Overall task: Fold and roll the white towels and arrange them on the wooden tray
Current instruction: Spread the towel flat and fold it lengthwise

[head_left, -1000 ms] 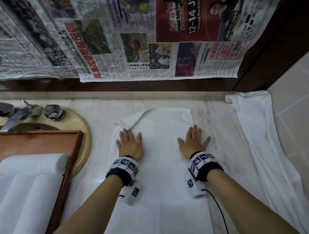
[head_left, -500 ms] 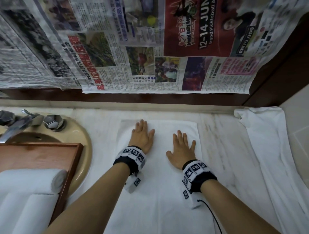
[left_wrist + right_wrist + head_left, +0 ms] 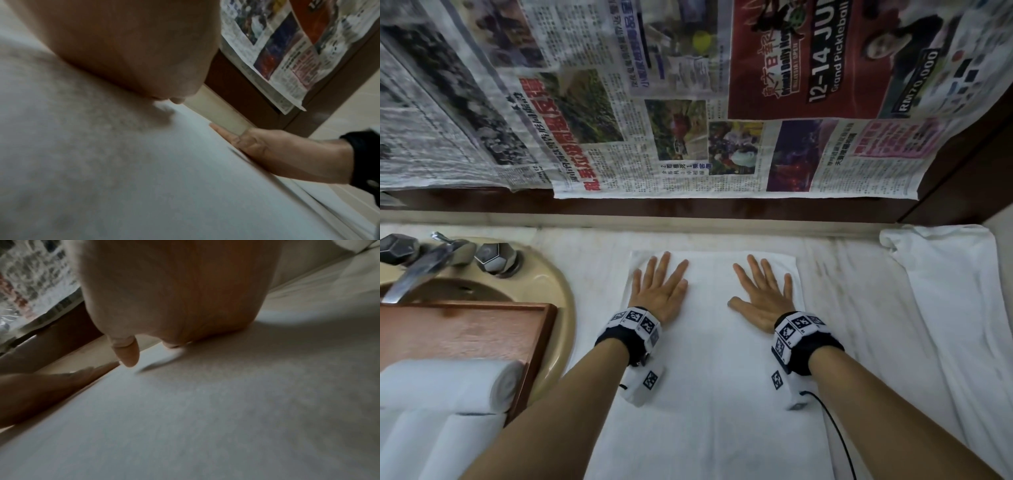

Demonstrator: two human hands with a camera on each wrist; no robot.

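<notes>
A: Where is the towel?
B: Flat on the desk, folded into a long strip, under both palms.
A: And the hands?
B: The left hand and the right hand lie side by side near its far end, fingers straight and spread, pressing down. Neither grips anything.
A: What is beside them?
B: Left of the left hand, the tray sits over the sink, with a rolled towel across it and more white cloth nearer the person. Right of the right hand, a loose towel lies spread on the desk. Beyond the fingertips, newspaper hangs on the wall.
</notes>
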